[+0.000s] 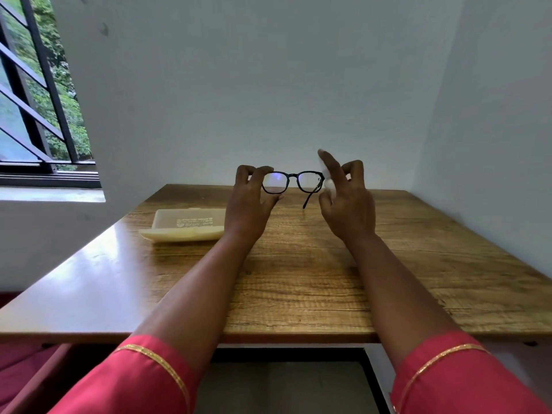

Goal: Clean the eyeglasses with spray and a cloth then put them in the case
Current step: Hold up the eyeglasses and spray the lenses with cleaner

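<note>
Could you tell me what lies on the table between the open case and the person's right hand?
In the head view, only the left hand and its forearm cross between the case and the right hand; the table there is otherwise bare.

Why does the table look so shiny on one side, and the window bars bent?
Head view: daylight from the window glares off the wooden table near the case; the wide-angle lens bows edges; a bluish reflection sits on the eyeglasses.

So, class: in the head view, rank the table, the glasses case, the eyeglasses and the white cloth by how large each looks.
1. Table, by far the largest.
2. Glasses case.
3. Eyeglasses, held up by the left hand; slightly smaller than the case, though they sit farther away.
4. White cloth, mostly hidden behind the right hand, so its rank is unsure.
</note>
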